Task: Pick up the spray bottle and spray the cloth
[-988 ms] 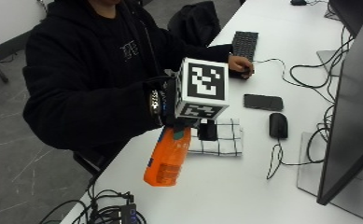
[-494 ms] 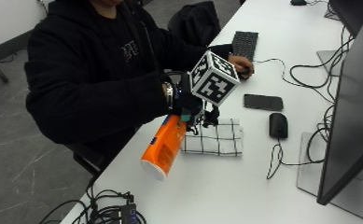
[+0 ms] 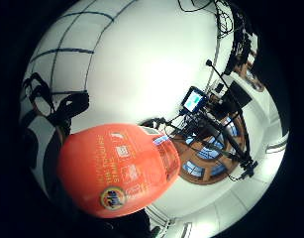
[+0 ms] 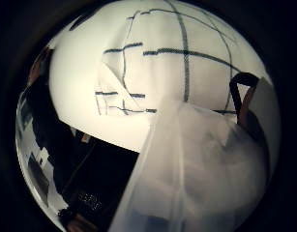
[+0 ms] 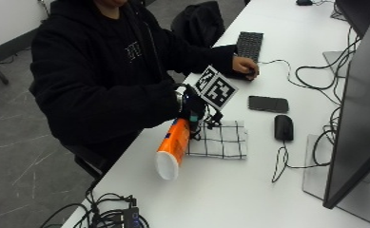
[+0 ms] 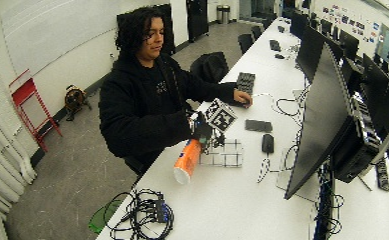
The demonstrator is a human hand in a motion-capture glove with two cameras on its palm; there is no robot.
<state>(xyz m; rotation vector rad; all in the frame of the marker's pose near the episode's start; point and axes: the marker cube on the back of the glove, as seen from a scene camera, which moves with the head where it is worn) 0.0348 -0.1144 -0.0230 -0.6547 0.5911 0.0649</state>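
Bottle (image 5: 174,149) in the air, orange body slung downward and out toward the near edge of the surface, its pale base the lowest part, its spray head up inside the gloved right hand (image 5: 192,110). That hand has it by the neck, fingers curled round the top, though the trigger itself is hidden behind the glove, so whether a finger sits on it cannot be told. Just beside the nozzle end lies the cloth (image 5: 220,139), white with a dark check, flat on the surface (image 5: 235,190) close to the person's edge. The thumb-side palm view is full of that checked weave, so the head end is right over it.

Judging from this, the lift is done and the spray is what remains. Here is the risk: the bottle is tipped steeply, head high and base swinging free, so a squeeze could send mist past the cloth if the nozzle is not squared to it. A phone (image 5: 268,104) and a mouse (image 5: 284,127) sit just beyond the cloth's far side, with a keyboard (image 5: 249,45) further along, under the bare hand (image 5: 245,65). Overspray would land on those electronics. A slip at the neck would drop the bottle off the near edge.
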